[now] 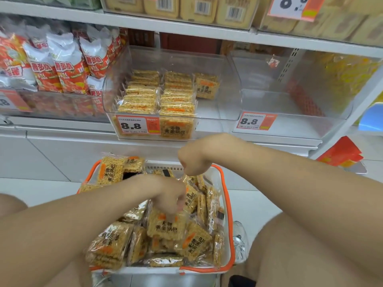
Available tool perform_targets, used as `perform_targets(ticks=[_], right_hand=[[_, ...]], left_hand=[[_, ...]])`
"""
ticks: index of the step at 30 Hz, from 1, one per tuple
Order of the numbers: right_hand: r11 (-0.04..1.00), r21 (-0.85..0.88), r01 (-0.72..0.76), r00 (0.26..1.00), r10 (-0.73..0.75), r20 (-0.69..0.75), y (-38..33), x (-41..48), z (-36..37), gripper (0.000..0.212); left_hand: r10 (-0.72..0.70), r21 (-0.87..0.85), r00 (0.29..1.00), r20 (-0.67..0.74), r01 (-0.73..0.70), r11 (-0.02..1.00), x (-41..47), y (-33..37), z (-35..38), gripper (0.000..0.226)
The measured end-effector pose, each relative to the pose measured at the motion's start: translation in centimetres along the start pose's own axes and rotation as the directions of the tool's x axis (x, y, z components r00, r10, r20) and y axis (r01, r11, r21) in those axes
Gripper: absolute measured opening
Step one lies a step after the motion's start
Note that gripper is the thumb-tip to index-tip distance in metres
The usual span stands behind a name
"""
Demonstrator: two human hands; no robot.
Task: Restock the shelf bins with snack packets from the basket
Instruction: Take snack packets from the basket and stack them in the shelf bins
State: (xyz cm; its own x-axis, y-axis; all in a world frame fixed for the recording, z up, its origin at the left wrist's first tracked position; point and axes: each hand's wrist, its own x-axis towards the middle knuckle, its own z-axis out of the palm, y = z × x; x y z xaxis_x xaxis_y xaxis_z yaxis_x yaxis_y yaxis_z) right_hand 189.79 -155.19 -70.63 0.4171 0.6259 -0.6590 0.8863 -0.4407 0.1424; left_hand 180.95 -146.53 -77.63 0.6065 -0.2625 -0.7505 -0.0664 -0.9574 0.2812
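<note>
A white basket with an orange rim [229, 206] stands on the floor below the shelf, full of yellow rice-cracker snack packets [194, 244]. My left hand [171, 196] reaches into it from the left and pinches the top edge of one packet [165, 224]. My right hand [192, 161] hovers over the basket's far side with fingers curled downward just above upright packets [191, 196]; whether it grips one is hidden. On the shelf above, a clear bin [217, 108] holds two rows of the same packets [138, 100] on its left and one packet [207, 85] at the back.
To the right, a second clear bin [290, 119] with an 8.8 price tag [256, 121] holds no packets. Red and white snack bags [62, 65] fill the bin to the left. Another shelf with boxed goods [186, 7] runs overhead. My knees flank the basket.
</note>
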Motion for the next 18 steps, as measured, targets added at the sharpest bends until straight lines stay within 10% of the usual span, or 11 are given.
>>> perform_targets(ticks=[11, 18], right_hand=[[0.907, 0.420, 0.007, 0.987, 0.061, -0.148, 3.1, -4.3, -3.8, 0.028], [0.671, 0.694, 0.260, 0.748, 0.315, -0.584, 3.6, -6.1, -5.5, 0.041]], left_hand=[[0.000, -0.387, 0.786, -0.618, -0.305, 0.870, -8.1, -3.0, -8.3, 0.021], [-0.141, -0.467, 0.513, -0.846, -0.589, 0.659, -11.3, -3.0, -10.0, 0.027]])
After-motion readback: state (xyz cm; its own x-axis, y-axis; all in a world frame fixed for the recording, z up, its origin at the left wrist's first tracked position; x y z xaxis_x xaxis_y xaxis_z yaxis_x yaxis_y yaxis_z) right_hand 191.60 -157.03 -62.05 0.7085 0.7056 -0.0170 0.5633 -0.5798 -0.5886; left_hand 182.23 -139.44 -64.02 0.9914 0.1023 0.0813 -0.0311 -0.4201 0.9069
